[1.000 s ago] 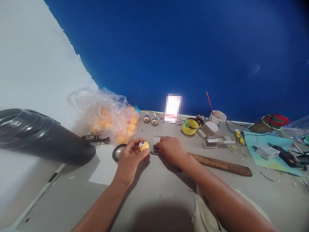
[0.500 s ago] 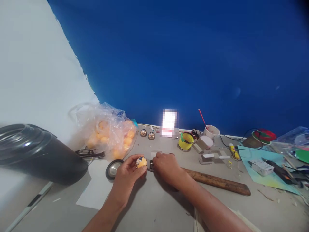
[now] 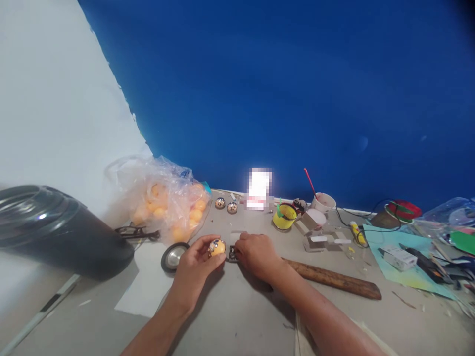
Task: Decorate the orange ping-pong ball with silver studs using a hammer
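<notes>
An orange ball (image 3: 216, 247) with dark and shiny pieces on its surface is held between the thumb and fingers of my left hand (image 3: 200, 259). Just right of it, my right hand (image 3: 259, 253) has its fingers bent down at a small dark container (image 3: 233, 253) with shiny bits; whatever lies between the fingertips is hidden. Two decorated balls (image 3: 220, 202) (image 3: 232, 207) rest farther back. A wooden handle (image 3: 334, 279) extends to the right from beneath my right forearm.
Left stand a dark cylinder (image 3: 89, 247), a bag of orange balls (image 3: 163, 207), glasses (image 3: 139, 232) and a round metal-centred object (image 3: 174, 257). Right are a yellow cup (image 3: 284, 217), a white cup with a red stick (image 3: 324, 201), small boxes, cables and a light-blue sheet (image 3: 378, 242).
The whole view has shifted slightly. My right fingers have lifted a little off the dark container, showing more of it. My left hand still holds the ball.
</notes>
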`<state>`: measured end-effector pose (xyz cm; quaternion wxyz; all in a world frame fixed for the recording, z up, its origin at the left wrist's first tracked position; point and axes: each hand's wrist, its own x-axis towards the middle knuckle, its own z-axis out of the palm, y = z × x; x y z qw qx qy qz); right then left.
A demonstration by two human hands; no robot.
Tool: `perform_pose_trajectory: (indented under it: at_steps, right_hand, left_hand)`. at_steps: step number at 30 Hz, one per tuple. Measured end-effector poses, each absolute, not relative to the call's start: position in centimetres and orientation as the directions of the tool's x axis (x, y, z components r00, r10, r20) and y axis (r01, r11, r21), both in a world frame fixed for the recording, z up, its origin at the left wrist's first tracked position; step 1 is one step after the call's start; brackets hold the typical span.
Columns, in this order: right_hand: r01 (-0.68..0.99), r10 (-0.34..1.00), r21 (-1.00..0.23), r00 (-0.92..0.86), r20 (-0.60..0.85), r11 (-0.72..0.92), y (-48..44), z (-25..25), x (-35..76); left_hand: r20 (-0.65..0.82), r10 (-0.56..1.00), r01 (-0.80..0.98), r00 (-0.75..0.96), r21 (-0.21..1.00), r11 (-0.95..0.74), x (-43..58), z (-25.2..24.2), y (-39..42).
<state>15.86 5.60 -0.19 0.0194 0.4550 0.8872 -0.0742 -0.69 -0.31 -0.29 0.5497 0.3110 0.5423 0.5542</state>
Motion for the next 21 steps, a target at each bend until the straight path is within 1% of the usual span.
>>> perform_pose_trajectory:
  at_steps: [2,4,7,9,11,13,15,21]
  right_hand:
    - [0.814,0.814,-0.141,-0.576,-0.078,0.563,5.6,-0.3,16.2]
    - [0.804,0.823,-0.223,-0.568,-0.013,0.551,5.7,-0.6,16.5]
    - [0.737,0.845,-0.444,-0.525,0.101,0.511,5.9,-0.9,17.1]
    - [0.635,0.865,-0.621,-0.478,0.150,0.459,5.9,-1.0,17.4]
    - [0.495,0.893,-0.791,-0.428,0.138,0.359,5.9,-1.1,17.6]
    - [0.368,0.922,-0.906,-0.383,0.058,0.210,5.8,-1.1,17.7]
    - [0.277,0.927,-0.956,-0.374,-0.018,0.093,5.8,-1.1,17.8]
    - [0.090,0.915,-0.995,-0.395,-0.080,-0.048,6.0,-0.5,17.9]
  left_hand:
    - [-0.252,0.946,-0.276,-0.205,0.942,0.191,-0.7,-0.4,-0.2]
    - [-0.244,0.949,-0.293,-0.200,0.939,0.179,-0.7,-0.5,-0.2]
    - [-0.239,0.956,-0.312,-0.169,0.933,0.178,-0.7,-0.5,-0.3]
    - [-0.233,0.960,-0.317,-0.153,0.932,0.176,-0.7,-0.4,-0.3]
    - [-0.222,0.964,-0.317,-0.144,0.933,0.168,-0.7,-0.2,-0.4]
    - [-0.209,0.969,-0.315,-0.130,0.936,0.159,-0.7,-0.1,-0.4]
    - [-0.194,0.974,-0.302,-0.113,0.941,0.153,-0.6,0.0,-0.5]
    - [-0.181,0.978,-0.251,-0.102,0.956,0.151,-0.5,0.3,-0.7]
